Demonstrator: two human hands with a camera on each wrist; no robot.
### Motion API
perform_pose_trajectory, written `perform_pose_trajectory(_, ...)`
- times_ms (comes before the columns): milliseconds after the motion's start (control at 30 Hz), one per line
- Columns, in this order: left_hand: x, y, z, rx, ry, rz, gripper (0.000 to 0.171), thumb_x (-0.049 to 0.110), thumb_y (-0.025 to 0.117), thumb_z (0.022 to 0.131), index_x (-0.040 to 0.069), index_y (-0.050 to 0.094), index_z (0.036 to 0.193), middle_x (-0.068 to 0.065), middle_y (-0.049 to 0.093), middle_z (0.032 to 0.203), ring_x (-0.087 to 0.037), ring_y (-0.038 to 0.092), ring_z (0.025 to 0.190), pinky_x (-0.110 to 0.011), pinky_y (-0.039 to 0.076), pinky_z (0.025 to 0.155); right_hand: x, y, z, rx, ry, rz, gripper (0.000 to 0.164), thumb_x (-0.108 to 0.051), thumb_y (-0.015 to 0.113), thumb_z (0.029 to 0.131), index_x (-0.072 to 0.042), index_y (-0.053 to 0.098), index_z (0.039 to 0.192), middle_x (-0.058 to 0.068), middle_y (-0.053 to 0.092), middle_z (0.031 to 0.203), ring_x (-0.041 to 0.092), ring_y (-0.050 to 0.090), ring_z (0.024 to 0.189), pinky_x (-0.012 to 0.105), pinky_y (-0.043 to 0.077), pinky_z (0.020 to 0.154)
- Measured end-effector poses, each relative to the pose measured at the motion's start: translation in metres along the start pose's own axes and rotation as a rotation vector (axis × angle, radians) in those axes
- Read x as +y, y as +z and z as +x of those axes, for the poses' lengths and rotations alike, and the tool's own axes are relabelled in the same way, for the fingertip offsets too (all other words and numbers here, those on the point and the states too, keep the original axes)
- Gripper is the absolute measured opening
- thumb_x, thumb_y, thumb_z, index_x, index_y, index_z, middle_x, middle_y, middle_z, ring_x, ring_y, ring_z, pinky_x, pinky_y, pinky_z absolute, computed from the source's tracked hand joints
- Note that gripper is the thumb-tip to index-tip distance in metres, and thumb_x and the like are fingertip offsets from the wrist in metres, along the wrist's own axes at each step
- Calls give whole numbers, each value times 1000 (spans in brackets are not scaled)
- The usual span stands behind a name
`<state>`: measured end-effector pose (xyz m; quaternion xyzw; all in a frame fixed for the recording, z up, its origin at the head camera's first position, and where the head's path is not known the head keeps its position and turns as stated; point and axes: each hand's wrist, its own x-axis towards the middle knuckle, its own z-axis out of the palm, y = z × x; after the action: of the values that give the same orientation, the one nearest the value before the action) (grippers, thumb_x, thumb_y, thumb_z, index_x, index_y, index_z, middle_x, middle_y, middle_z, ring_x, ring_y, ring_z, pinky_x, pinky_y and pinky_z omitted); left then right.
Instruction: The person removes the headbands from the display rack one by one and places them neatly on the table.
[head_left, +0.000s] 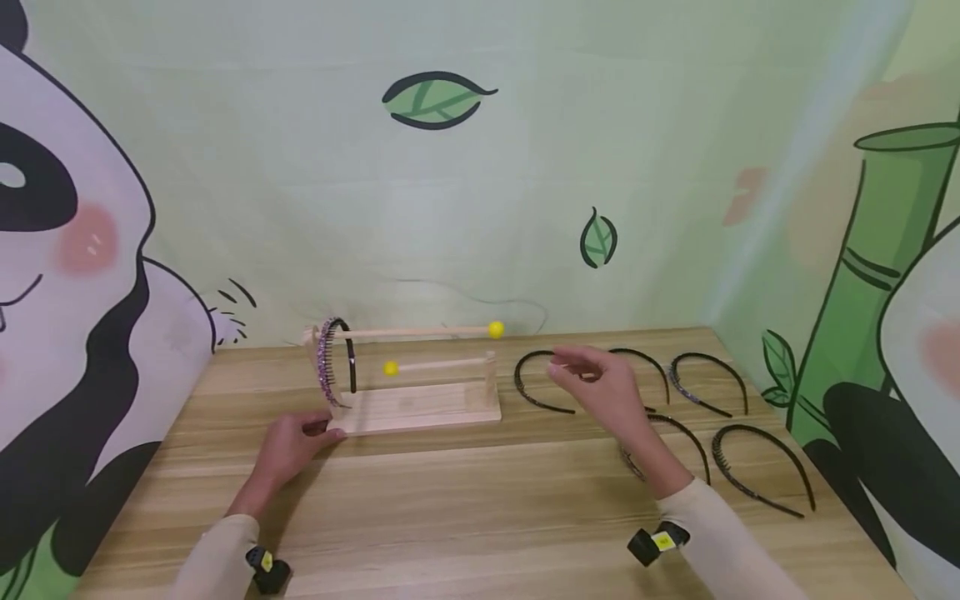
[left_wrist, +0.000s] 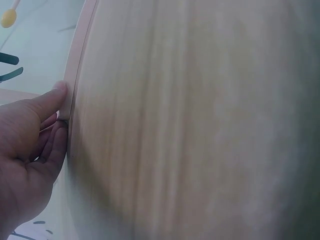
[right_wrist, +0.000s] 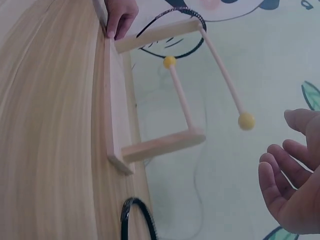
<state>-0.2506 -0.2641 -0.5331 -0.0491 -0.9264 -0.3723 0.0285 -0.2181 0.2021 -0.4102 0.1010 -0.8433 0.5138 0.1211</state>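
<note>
A wooden stand (head_left: 427,410) with two posts and two rods, each tipped with a yellow ball, rests on the table. My left hand (head_left: 288,450) pinches the left end of its base, the thumb lying along the edge (left_wrist: 71,102). A black headband with purple sparkle and comb teeth (head_left: 326,362) hangs on the upper rod, close to the left post. My right hand (head_left: 603,387) is in the air to the right of the stand, its fingers loosely bent with nothing in them. Behind and left of that hand lies a black headband (head_left: 517,379).
Several more headbands lie on the right of the table, among them one at the back right (head_left: 708,358) and one near the right edge (head_left: 780,433). One headband (head_left: 701,446) is partly hidden by my right forearm. A printed cloth (head_left: 315,167) hangs behind the table.
</note>
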Motion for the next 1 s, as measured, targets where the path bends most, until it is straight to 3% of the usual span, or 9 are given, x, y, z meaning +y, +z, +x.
perform_pose_trajectory(300, 2, 2, -1, -7, -22, -3, 50, 29, 78, 92, -6, 67, 127, -24, 69, 124, -37, 68, 114, -52, 55, 95, -28, 27, 11, -46, -52, 70, 34, -30, 78, 92, -13, 75, 121, 4, 77, 112, 19, 71, 102, 40, 58, 88)
perform_pose_trajectory(733, 2, 0, 0, -23, -57, 1, 50, 29, 77, 93, -4, 66, 129, -24, 68, 127, -38, 66, 117, -53, 53, 98, -59, 75, 33, -148, -151, 158, 32, -29, 76, 94, -11, 74, 121, 3, 76, 113, 18, 73, 98, 35, 60, 84)
perform_pose_trajectory(1000, 1, 0, 1, -18, -53, -1, 50, 28, 78, 93, -5, 66, 129, -24, 68, 126, -38, 66, 117, -53, 53, 98, -78, 107, 40, -180, -150, 180, 32, -27, 77, 93, -12, 74, 121, 2, 76, 113, 16, 72, 98, 31, 61, 80)
